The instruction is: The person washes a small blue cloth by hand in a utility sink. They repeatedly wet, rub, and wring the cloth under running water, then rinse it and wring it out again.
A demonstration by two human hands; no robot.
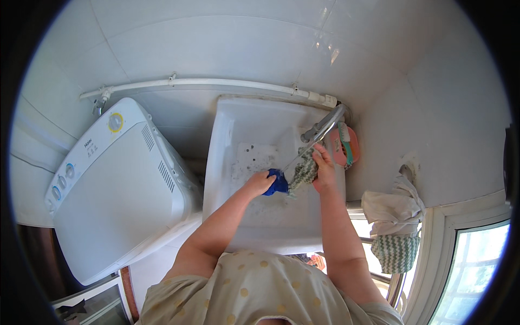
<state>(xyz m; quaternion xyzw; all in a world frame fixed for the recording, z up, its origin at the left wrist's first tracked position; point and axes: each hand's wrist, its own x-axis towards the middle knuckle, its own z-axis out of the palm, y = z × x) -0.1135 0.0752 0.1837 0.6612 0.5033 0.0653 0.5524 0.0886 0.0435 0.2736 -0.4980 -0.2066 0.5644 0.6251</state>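
Over the white sink basin [252, 219], my left hand [260, 183] grips a blue cloth [277, 183]. My right hand [323, 164] holds a green-and-white patterned cloth [304, 170] that hangs down just under the metal faucet [331, 124]. A thin stream of water [295, 157] runs from the spout between the two cloths. The cloths are close together near their lower ends; whether they touch I cannot tell. Small dark spots and splashes show on the basin floor.
Right of the faucet, a pink dish [354, 140] carries a teal-handled brush [346, 142]. A white Haier washing machine [118, 187] stands at left. A white pipe [227, 82] runs along the wall. A white cloth [392, 207] and a green zigzag cloth [396, 254] hang at right, near the window [471, 264].
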